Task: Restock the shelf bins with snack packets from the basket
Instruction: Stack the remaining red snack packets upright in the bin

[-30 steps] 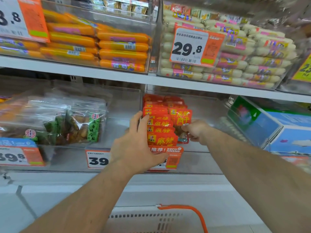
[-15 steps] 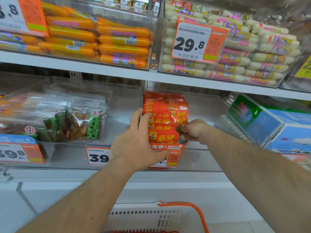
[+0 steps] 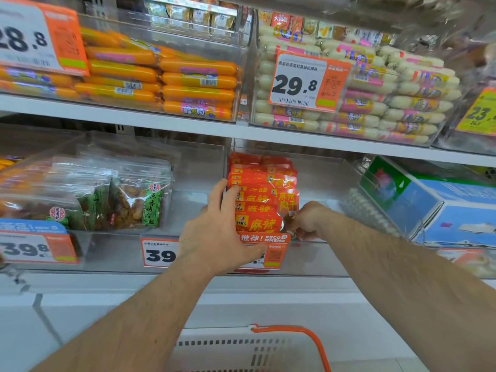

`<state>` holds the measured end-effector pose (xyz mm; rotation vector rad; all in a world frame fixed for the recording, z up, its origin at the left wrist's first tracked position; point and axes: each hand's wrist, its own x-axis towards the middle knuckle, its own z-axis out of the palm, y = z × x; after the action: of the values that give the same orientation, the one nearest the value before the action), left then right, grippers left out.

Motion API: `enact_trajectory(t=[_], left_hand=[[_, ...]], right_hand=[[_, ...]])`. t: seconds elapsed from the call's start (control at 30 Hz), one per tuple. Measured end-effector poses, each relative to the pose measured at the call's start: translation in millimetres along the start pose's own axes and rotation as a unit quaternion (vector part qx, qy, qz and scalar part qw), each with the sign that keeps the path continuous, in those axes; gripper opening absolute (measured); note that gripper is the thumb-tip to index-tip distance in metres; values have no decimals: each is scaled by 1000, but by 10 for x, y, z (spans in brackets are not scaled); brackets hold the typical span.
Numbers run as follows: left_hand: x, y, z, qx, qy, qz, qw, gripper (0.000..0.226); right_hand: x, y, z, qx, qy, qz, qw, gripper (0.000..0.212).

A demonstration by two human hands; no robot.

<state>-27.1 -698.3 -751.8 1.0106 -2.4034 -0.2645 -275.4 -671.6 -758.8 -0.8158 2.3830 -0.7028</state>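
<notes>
Fingers of left hand (image 3: 214,237) straight, pressing the left side of the red packet stack (image 3: 259,194) in the clear bin (image 3: 330,181) at frame center, right hand (image 3: 304,222) pinching a packet corner; packets look light, floppy, slick, so grip flat sides.

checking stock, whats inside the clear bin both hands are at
A row of red snack packets, standing one behind another along the clear bin's left side. The left hand and price tag cover the front packets' lower parts.

price tag (image 3: 306,83) "29.8", red packets (image 3: 259,224) "麻辣", orange label (image 3: 264,238) "RECOMMEND"
</notes>
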Motion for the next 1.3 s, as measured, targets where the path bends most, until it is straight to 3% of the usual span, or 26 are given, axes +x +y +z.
enact_trajectory(t=[0.27,0.47,0.87,0.97,1.03,1.13,1.23,1.27,1.3], left_hand=[[1,10,-4,2,3,-5,1000,114],[0,2,4,4,6,-3,1000,113],[10,-2,-4,-5,-18,-4,1000,116],[28,9,-28,-18,-33,-7,999,116],[50,1,-56,-49,-46,-9,998,118],[26,12,-178,-113,-16,8,993,118],[-187,54,-335,-45,125,152,979,83],[-301,36,-363,-31,145,192,970,69],[-452,8,-362,-26,120,218,968,60]], right_hand=[[84,-125,-9,15,69,-52,996,24],[74,-117,29,24,27,-33,999,26],[15,-82,-38,30,35,-10,999,34],[-146,-155,-115,16,96,-12,995,31],[-368,-223,-158,20,188,-44,981,28],[-909,-292,-86,111,294,-183,932,11],[-1460,-259,162,202,324,-333,862,14],[-1585,-216,270,216,317,-365,848,17],[-1658,-139,402,223,299,-382,846,18]])
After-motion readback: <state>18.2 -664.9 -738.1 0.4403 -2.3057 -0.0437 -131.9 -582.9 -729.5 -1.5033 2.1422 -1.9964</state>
